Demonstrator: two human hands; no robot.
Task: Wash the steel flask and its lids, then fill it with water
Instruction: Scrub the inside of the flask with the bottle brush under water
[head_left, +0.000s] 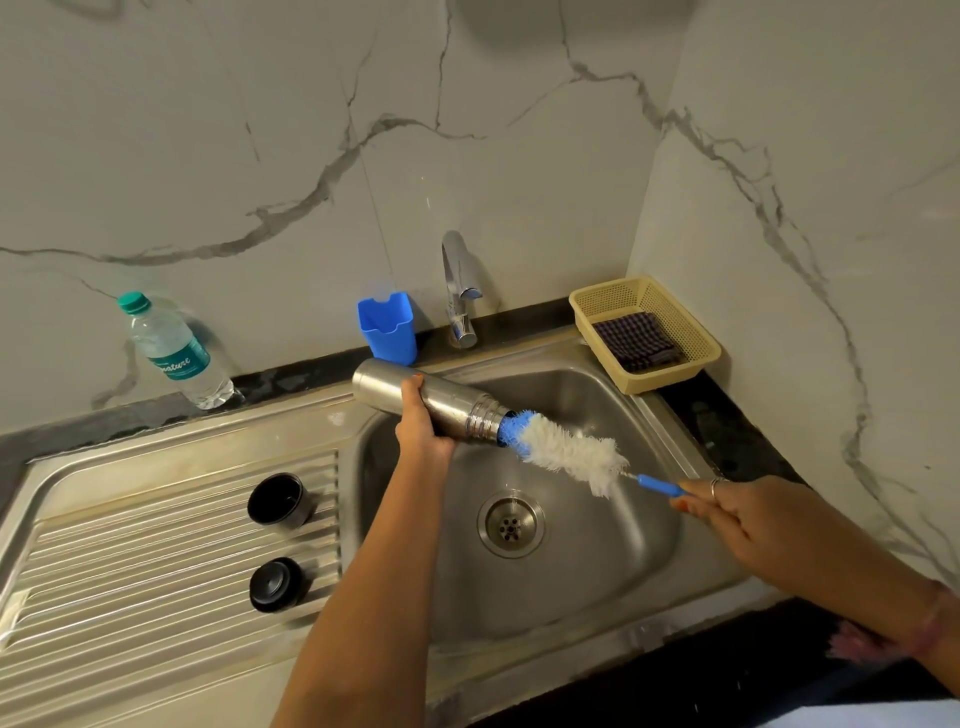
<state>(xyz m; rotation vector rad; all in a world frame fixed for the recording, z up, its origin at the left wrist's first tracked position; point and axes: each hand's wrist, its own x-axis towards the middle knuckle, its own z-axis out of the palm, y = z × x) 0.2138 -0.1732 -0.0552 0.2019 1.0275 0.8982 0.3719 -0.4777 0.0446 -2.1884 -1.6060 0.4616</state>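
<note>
My left hand grips the steel flask around its middle, holding it almost level over the sink basin, mouth pointing right. A bottle brush with white bristles and a blue tip enters the flask's mouth; most of the bristles are outside. My right hand holds the brush's blue handle at the sink's right side. Two dark lids rest on the ribbed drainboard: a cup-shaped lid lying open side up and a stopper lid below it.
A chrome tap stands behind the basin, beside a blue plastic holder. A plastic water bottle stands at the back left. A beige basket with a checked cloth sits in the back right corner. Marble walls close in behind and to the right.
</note>
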